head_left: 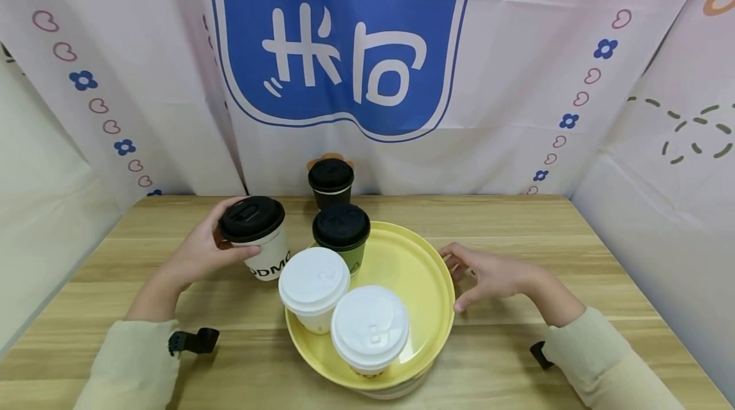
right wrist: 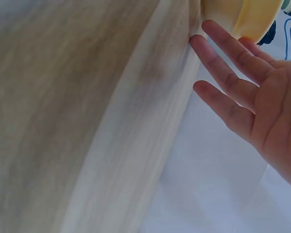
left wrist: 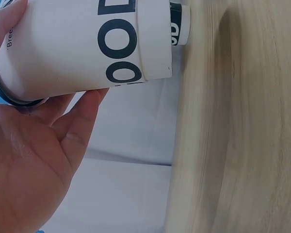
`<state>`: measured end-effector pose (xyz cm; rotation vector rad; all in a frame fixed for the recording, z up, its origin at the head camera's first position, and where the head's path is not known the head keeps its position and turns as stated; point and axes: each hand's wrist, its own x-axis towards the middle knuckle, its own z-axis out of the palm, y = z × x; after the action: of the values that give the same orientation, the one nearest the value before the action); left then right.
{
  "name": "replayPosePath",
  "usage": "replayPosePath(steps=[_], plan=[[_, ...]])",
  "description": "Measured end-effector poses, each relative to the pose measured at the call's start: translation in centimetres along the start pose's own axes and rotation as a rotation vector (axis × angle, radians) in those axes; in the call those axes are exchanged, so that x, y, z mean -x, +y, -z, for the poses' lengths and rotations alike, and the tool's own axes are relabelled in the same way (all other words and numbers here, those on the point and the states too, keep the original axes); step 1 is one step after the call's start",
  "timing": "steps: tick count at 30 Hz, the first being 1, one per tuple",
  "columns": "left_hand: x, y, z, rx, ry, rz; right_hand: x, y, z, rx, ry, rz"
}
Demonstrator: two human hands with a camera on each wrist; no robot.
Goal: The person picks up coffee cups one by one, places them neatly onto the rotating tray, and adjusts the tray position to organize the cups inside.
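Lettered cup (head_left: 270, 256): Held above the counter (head_left: 511, 222), just left of the yellow tray (head_left: 422, 270); in the left wrist view its base is clear of the wood.
Carry: Best done level, squeezing only enough to prevent slip (those walls look like paper, and would likely buckle).
Black lid (head_left: 252, 217): Put no load on it; it could pop loose.
Tray clearance: If crossing the rim, raise the base well above it and avoid the left white-lidded cup (head_left: 314, 282) and the green cup (head_left: 357, 258). The bare area lies toward the tray's right.
Left hand (head_left: 201, 257): Curled round the cup's upper wall, thumb on the near side.
Right hand (head_left: 496, 276): Fingers spread and slightly bent, holding nothing, beside the tray's right rim; whether they touch, I cannot tell from here.
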<state>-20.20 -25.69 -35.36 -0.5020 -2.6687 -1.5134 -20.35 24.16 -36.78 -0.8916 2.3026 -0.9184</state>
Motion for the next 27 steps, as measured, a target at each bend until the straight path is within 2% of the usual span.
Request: replayPosePath(steps=[6,10,17,22,27], plan=[[0.0,0.3,0.0,0.003,-0.012,0.006,0.0,-0.1,0.5,0.023,0.000,-0.019],[-0.2,0.4,0.0,0.000,-0.016,0.016,-0.6,-0.5,1.7,0.072,0.037,-0.053],[-0.3,0.4,-0.1,-0.007,-0.026,0.027,-3.6,-1.3,3.9,0.110,0.082,-0.044],[-0.3,0.4,-0.1,0.002,-0.021,0.015,-5.6,-1.1,4.3,0.117,0.068,-0.011],[-0.3,0.5,-0.2,0.024,-0.025,0.008,-6.6,-0.5,4.0,0.103,0.044,0.008]])
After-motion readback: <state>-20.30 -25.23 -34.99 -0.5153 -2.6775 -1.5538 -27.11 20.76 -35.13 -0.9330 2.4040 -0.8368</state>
